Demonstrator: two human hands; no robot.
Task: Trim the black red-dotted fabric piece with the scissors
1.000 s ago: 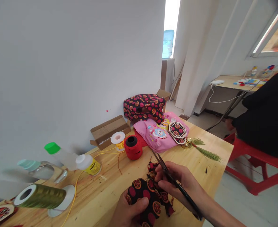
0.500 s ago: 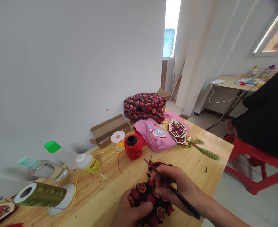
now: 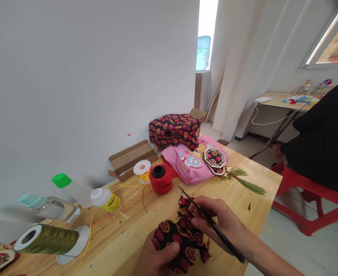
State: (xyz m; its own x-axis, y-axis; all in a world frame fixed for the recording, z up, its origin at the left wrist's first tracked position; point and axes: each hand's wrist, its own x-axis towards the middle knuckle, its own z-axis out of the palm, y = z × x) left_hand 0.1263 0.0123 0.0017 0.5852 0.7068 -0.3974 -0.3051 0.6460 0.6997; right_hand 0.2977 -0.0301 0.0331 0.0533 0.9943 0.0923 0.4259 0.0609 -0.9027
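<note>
My left hand is closed on a piece of black printed fabric with red and orange round fruit motifs, its thumb pressed flat on top. The fabric's outer edge looks rounded, and loose ragged strips hang from its right side. My right hand grips a slim black pointed tool like a pen. Its tip points up and away to the left, above the fabric scraps and apart from the tabletop. Whether it is tweezers or a craft knife I cannot tell. The right fingertips are at the scraps; some lie hidden behind them.
On the wooden table stand a red thread spool, a white reel, a glue bottle and an olive thread cone. Behind lie a pink bag and a tasselled ornament. A person sits right on a red stool.
The tool's tip has lifted slightly, and my right hand has shifted a little to the right. The fabric has turned, so more ragged strips show between the hands.
</note>
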